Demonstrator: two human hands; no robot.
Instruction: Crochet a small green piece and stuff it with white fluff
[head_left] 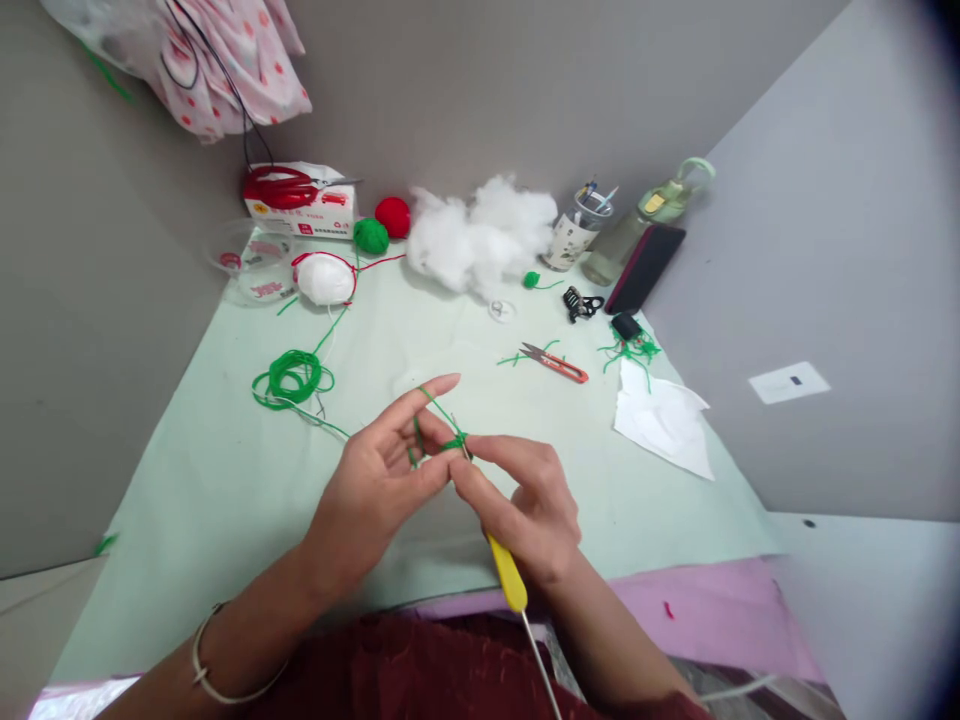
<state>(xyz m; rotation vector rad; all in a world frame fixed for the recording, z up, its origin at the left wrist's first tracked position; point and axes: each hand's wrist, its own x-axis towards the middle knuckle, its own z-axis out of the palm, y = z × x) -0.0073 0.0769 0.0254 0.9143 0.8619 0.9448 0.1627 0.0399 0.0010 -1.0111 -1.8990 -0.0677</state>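
My left hand (379, 460) pinches a small green crochet piece (456, 441) between thumb and fingers. Green yarn runs over its raised index finger and winds round the other fingers. In my right hand (529, 500) is a crochet hook (508, 572) with a yellow handle, its metal tip at the green piece. The right fingertips touch the work, partly hiding it and the hook's head. A loose coil of green yarn (294, 378) lies to the left on the table, with a strand leading to my left hand.
White stuffing (480, 235) is heaped at the back, beside red (393, 217) and green (371, 236) yarn balls and a white ball (325, 278). Orange thread snips (555, 363) lie ahead, near a black hair clip (582, 304). A phone (645, 268) leans against a bottle (626, 235).
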